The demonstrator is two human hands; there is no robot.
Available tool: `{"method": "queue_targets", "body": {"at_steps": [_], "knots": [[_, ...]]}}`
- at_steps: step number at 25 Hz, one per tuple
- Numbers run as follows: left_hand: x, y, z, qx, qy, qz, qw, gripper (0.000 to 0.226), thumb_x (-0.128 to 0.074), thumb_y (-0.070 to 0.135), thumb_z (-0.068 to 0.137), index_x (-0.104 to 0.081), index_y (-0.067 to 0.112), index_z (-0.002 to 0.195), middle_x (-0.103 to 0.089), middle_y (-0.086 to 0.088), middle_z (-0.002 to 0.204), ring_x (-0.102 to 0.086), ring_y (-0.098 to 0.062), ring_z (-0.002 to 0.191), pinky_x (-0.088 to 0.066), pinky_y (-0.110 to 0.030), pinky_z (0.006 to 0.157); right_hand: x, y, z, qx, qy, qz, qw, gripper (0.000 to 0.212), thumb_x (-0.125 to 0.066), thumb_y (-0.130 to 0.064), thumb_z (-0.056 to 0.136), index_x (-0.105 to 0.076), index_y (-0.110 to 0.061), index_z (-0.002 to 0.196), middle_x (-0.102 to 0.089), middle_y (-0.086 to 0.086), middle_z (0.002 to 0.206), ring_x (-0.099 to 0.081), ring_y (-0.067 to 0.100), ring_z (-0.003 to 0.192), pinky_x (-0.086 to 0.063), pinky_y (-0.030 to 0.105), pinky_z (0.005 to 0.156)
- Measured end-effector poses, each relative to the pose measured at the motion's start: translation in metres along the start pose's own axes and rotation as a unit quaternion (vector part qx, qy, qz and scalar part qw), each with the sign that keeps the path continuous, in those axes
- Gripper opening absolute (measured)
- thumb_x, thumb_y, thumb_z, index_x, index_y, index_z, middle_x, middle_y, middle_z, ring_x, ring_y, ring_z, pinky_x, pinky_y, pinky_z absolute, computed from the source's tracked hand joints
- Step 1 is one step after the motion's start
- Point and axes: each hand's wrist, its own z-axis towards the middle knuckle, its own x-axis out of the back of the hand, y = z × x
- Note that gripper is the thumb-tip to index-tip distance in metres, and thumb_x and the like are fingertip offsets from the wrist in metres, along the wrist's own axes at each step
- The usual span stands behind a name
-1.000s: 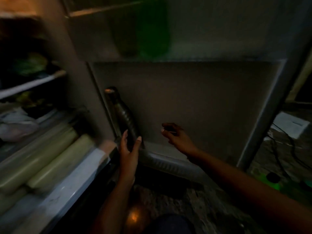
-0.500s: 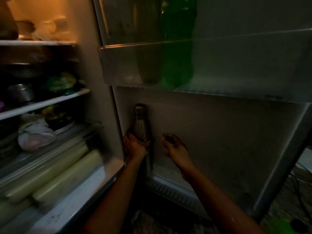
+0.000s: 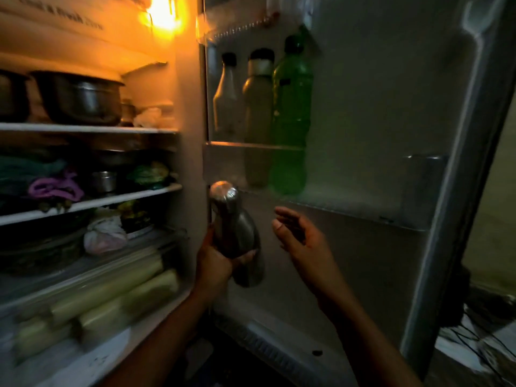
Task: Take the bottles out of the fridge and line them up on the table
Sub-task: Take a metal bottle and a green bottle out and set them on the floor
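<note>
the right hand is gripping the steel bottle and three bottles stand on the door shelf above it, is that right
Not quite. The head view shows the left hand gripping the steel bottle; the right hand is open beside it and holds nothing. Three bottles do stand on the door shelf above: a pale bottle, a tan bottle and a green bottle.

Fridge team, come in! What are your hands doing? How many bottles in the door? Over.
Left hand grips steel bottle. Right hand open. Door shelf: white bottle, tan bottle, green bottle. Nothing in the way.
</note>
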Motion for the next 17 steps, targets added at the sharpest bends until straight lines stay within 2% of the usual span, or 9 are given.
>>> {"method": "queue_targets", "body": {"at_steps": [2, 3, 6, 9, 11, 13, 14, 15, 17], "knots": [[0.007, 0.035, 0.008, -0.048, 0.03, 0.001, 0.998, 0.107, -0.082, 0.063, 0.02, -0.052, 0.019, 0.114, -0.061, -0.002, 0.115, -0.059, -0.018, 0.106, -0.048, -0.038, 0.094, 0.004, -0.035, 0.015, 0.048, 0.007, 0.002, 0.999, 0.02, -0.055, -0.015, 0.089, -0.055, -0.023, 0.107, -0.06, -0.009, 0.099, -0.057, 0.0, 0.093, -0.048, 0.021, 0.089], [0.01, 0.052, 0.014, -0.065, 0.037, 0.0, 0.997, 0.107, -0.08, 0.066, 0.02, -0.052, 0.022, 0.112, -0.062, -0.001, 0.114, -0.06, -0.018, 0.104, -0.048, -0.037, 0.092, 0.007, -0.053, 0.027, 0.067, 0.018, 0.002, 0.998, 0.018, -0.054, -0.016, 0.09, -0.056, -0.022, 0.106, -0.06, -0.012, 0.095, -0.057, -0.001, 0.089, -0.047, 0.025, 0.091], [0.016, 0.097, 0.034, -0.093, 0.011, -0.02, 0.995, 0.089, -0.082, 0.055, 0.024, -0.055, 0.028, 0.105, -0.066, 0.003, 0.105, -0.065, -0.012, 0.096, -0.053, -0.034, 0.088, 0.018, -0.089, 0.069, 0.099, 0.071, -0.024, 0.992, 0.022, -0.056, -0.023, 0.089, -0.059, -0.018, 0.11, -0.065, -0.005, 0.099, -0.059, 0.008, 0.094, -0.047, 0.025, 0.087], [0.012, 0.124, 0.054, -0.119, -0.03, -0.024, 0.992, 0.063, -0.086, 0.04, 0.036, -0.055, 0.032, 0.09, -0.064, 0.01, 0.097, -0.062, 0.007, 0.08, -0.052, -0.018, 0.075, 0.031, -0.11, 0.106, 0.076, 0.166, -0.174, 0.968, 0.053, -0.063, -0.038, 0.083, -0.05, -0.012, 0.127, -0.057, 0.009, 0.129, -0.055, 0.02, 0.116, -0.048, 0.033, 0.096], [0.01, 0.133, 0.065, -0.13, -0.056, -0.027, 0.99, 0.061, -0.089, 0.035, 0.039, -0.054, 0.032, 0.09, -0.065, 0.007, 0.1, -0.062, 0.003, 0.082, -0.05, -0.017, 0.073, 0.035, -0.123, 0.123, 0.009, 0.13, -0.189, 0.973, 0.065, -0.067, -0.037, 0.08, -0.043, -0.005, 0.132, -0.051, 0.015, 0.135, -0.052, 0.022, 0.117, -0.05, 0.023, 0.087], [0.007, 0.14, 0.07, -0.135, -0.09, -0.032, 0.986, 0.062, -0.091, 0.034, 0.041, -0.055, 0.034, 0.092, -0.066, 0.012, 0.097, -0.065, 0.004, 0.082, -0.052, -0.014, 0.07, 0.033, -0.126, 0.135, -0.072, 0.05, -0.173, 0.981, 0.06, -0.067, -0.033, 0.081, -0.047, -0.001, 0.127, -0.054, 0.016, 0.13, -0.055, 0.021, 0.11, -0.047, 0.018, 0.067], [0.005, 0.141, 0.072, -0.139, -0.094, -0.037, 0.985, 0.055, -0.09, 0.026, 0.047, -0.055, 0.033, 0.089, -0.065, 0.015, 0.091, -0.065, 0.009, 0.076, -0.052, -0.01, 0.065, 0.029, -0.125, 0.141, -0.09, 0.027, -0.17, 0.981, 0.056, -0.068, -0.031, 0.08, -0.05, -0.003, 0.124, -0.057, 0.014, 0.126, -0.057, 0.02, 0.104, -0.045, 0.018, 0.062], [0.002, 0.14, 0.075, -0.147, -0.093, -0.039, 0.984, 0.049, -0.087, 0.016, 0.053, -0.055, 0.032, 0.085, -0.064, 0.017, 0.086, -0.063, 0.013, 0.069, -0.05, -0.005, 0.06, 0.027, -0.12, 0.148, -0.094, 0.018, -0.163, 0.982, 0.053, -0.07, -0.029, 0.079, -0.052, -0.005, 0.122, -0.059, 0.01, 0.12, -0.058, 0.017, 0.096, -0.044, 0.018, 0.061], [-0.002, 0.142, 0.081, -0.149, -0.099, -0.045, 0.983, 0.049, -0.088, 0.012, 0.051, -0.056, 0.031, 0.083, -0.065, 0.018, 0.084, -0.063, 0.014, 0.063, -0.048, -0.003, 0.056, 0.024, -0.107, 0.164, -0.068, 0.024, -0.157, 0.985, 0.057, -0.076, -0.03, 0.072, -0.052, -0.011, 0.12, -0.06, 0.002, 0.114, -0.059, 0.014, 0.093, -0.052, 0.025, 0.078]]}}
